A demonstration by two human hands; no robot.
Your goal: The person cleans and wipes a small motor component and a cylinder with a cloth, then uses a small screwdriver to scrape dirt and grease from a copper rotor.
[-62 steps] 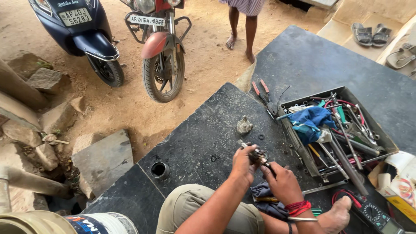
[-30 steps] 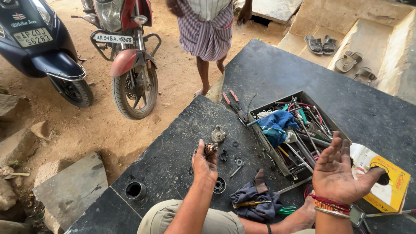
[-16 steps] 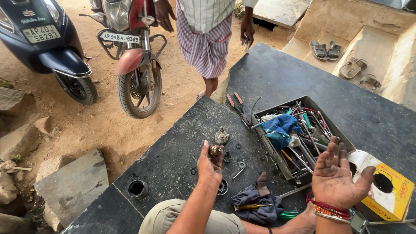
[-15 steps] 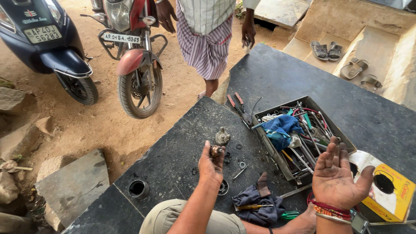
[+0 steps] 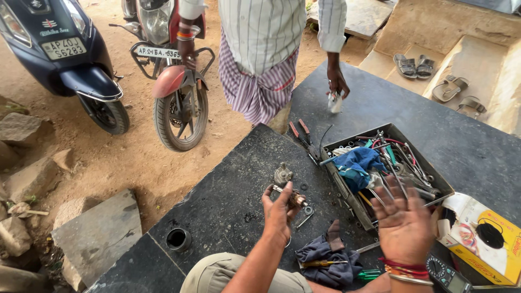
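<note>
My left hand (image 5: 278,215) grips a small greasy metal part (image 5: 293,197) above the dark stone slab (image 5: 228,201). My right hand (image 5: 404,225) is raised palm up with fingers spread and nothing in it, beside the metal tool tray (image 5: 392,168). A small metal casting (image 5: 282,174) sits on the slab just beyond my left hand. A dark rag (image 5: 325,255) with a screwdriver (image 5: 320,263) on it lies between my arms.
A person in a striped shirt (image 5: 271,49) stands at the slab's far edge, holding a small white thing. Two scooters (image 5: 173,76) are parked on the dirt behind. Red-handled pliers (image 5: 301,133), a yellow box (image 5: 483,239), a multimeter (image 5: 442,271) and a round tin (image 5: 178,239) lie around.
The view tilted up as the standing person stepped closer. My right hand went from the part to an open raised pose; my left hand keeps hold of the part.
</note>
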